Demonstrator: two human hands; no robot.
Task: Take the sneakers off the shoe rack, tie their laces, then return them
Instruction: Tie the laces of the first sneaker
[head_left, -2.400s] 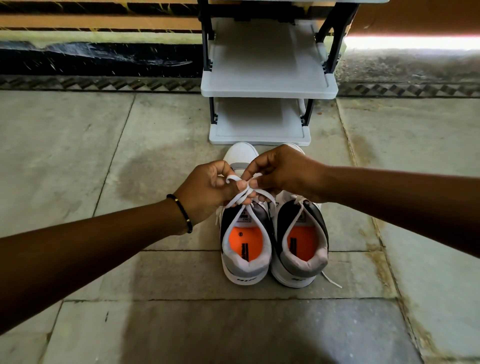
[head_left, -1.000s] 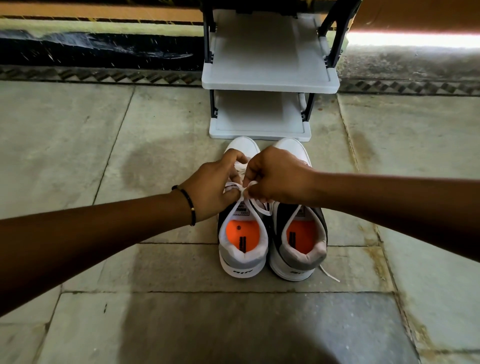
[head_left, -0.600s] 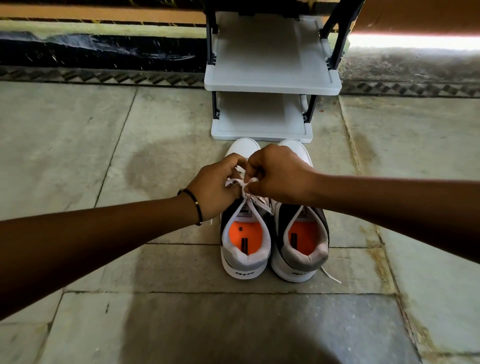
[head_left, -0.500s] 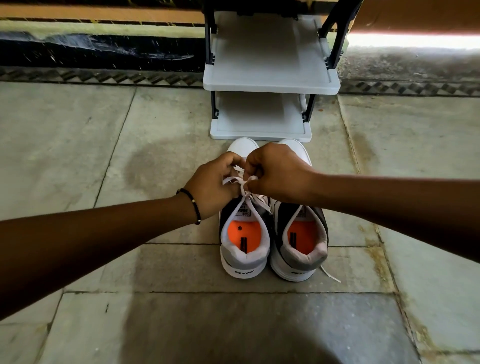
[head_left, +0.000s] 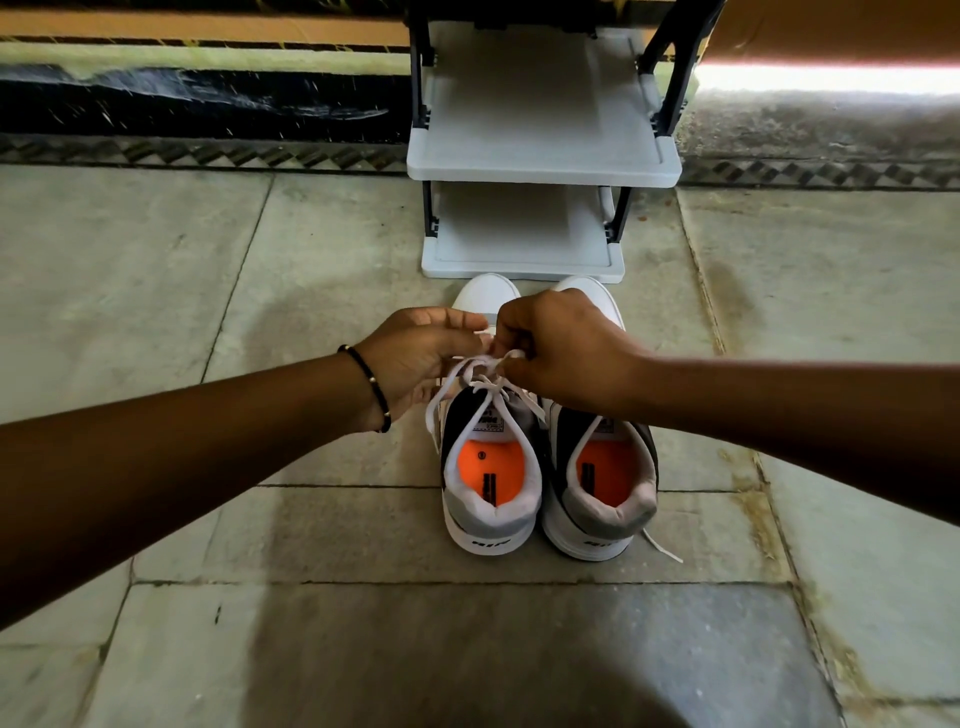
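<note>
Two white, grey and black sneakers with orange insoles stand side by side on the stone floor, heels toward me. Over the left sneaker my left hand and my right hand meet, each pinching part of its white lace. The lace forms a loop that hangs down the shoe's left side. The right sneaker is partly covered by my right wrist, and one loose lace end trails on the floor by its heel. The grey shoe rack stands just beyond the toes, its two visible shelves bare.
Large stone floor slabs spread out on both sides. Behind the rack runs a patterned border strip and a dark wall base. A black bead bracelet is on my left wrist.
My hands have drawn the lace out slightly, and a loop now hangs on the left side of the left sneaker. The sneakers have not moved.
</note>
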